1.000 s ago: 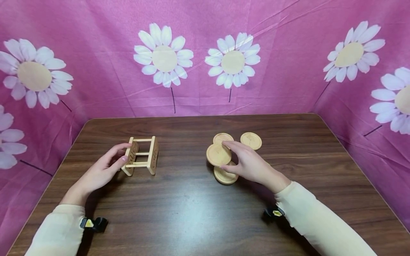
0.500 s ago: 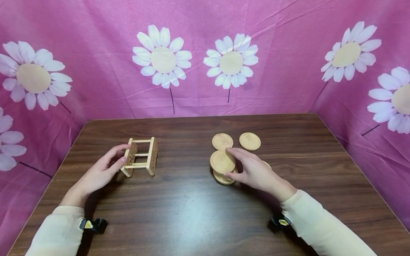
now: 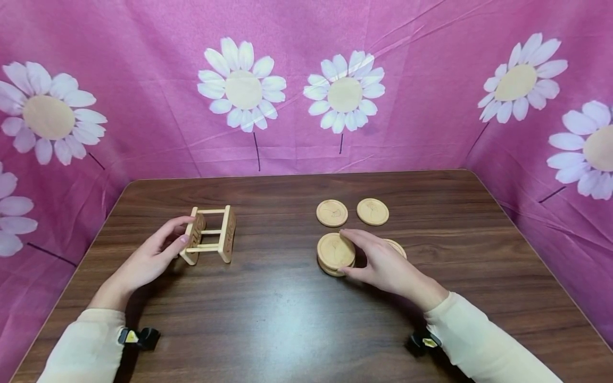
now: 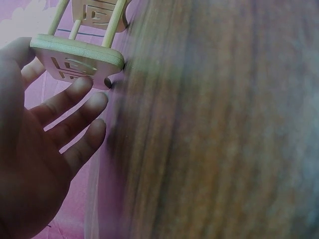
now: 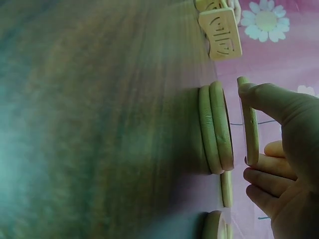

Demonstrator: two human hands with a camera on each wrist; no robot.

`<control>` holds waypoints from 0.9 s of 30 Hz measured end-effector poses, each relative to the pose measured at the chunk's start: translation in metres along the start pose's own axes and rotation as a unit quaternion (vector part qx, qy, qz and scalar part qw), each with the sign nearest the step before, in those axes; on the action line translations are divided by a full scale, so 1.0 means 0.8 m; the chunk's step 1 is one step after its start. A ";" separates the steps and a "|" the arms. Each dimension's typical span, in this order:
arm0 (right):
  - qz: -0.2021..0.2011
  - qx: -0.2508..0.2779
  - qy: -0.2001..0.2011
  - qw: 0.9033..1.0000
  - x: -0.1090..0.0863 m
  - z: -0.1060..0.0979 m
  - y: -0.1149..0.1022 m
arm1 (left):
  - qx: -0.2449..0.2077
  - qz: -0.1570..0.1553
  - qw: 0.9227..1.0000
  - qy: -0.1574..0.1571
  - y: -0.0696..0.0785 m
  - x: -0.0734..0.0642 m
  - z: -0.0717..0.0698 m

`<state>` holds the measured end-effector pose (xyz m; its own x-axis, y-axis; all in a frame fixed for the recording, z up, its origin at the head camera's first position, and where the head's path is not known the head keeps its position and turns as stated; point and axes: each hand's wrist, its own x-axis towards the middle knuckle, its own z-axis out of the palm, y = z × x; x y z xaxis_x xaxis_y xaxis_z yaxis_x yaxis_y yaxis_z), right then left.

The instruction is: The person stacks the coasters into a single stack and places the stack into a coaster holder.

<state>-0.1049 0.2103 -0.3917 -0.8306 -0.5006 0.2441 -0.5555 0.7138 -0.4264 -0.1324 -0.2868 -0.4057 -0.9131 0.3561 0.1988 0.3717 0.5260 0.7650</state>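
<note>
L hand has the wooden rack on the L side of the table. Its grip is narrow, thumb & index at opposite edges of the nearer slotted end panel, holding it. Rack stands upright: 2 slotted panels, w/ round rods joining them crosswise. Other L fingers spread out below the thumb & index; L wrist view's dim & soft, so can't say for sure if a fingertip touches the panel face.

R hand is holding 1 round wooden disc, grip spanning its full width: thumb on near rim, fingertips on far rim. Held disc is level-ish, directly over a 2-disc stack, approx. lined up w/ it. R wrist view shows a small gap b/w them, so not touching. Stack sits flat on table, R of center, well apart from rack.

Beyond the stack, 2 more discs lie flat: far-L disc & far-R disc, side by side w/ a gap b/w, each w/ a thin line drawing inside a raised rim. Another, the half-hidden disc, pokes out from behind R hand, mostly covered by it.

Table's dark brown wood grain w/ a bright glare patch near the middle front. Pink cloth w/ big white daisies hangs behind & at both sides. Cream sleeves on both arms, plus a small blk wrist device at each cuff.
</note>
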 end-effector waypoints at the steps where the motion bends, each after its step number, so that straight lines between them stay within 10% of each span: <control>1: 0.001 0.001 -0.001 1.000 -0.001 0.001 0.000 | 0.001 0.000 1.000 0.000 0.000 0.000 0.000; 27: 0.004 -0.018 0.003 1.000 -0.011 0.011 0.004 | 0.007 -0.002 1.000 -0.002 0.000 0.001 -0.001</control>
<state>-0.0994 0.2128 -0.4032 -0.8351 -0.4919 0.2464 -0.5499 0.7345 -0.3975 -0.1330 -0.2871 -0.4057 -0.9137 0.3575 0.1934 0.3707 0.5378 0.7572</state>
